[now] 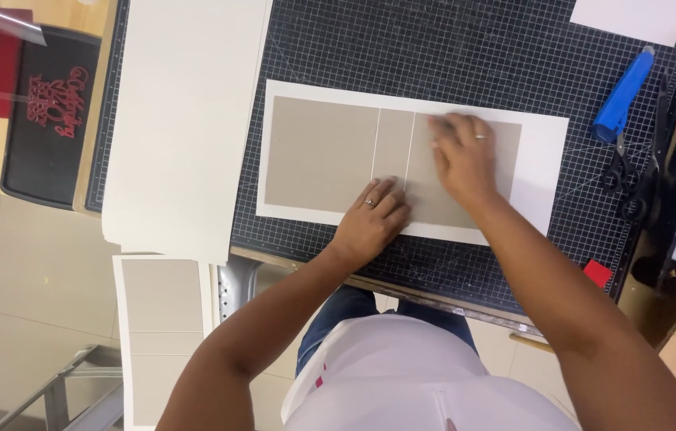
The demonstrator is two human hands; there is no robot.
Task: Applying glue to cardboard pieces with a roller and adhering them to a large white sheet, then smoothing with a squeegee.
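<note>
A gridded cutting mat [465, 56] covers the counter under both hands. On it lies a white sheet [541, 160] bearing three grey boards [318, 152]. The left hand [371, 219] and right hand [461, 156] press flat on them, each grip open-palmed, holding nothing. Right of the grip lie a blue tool [623, 94] and probably scissors [615, 172], dark and indistinct.

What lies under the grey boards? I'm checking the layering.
The grey boards lie on a white sheet, over the cutting mat. Both hands, left and right, cover part.
</note>
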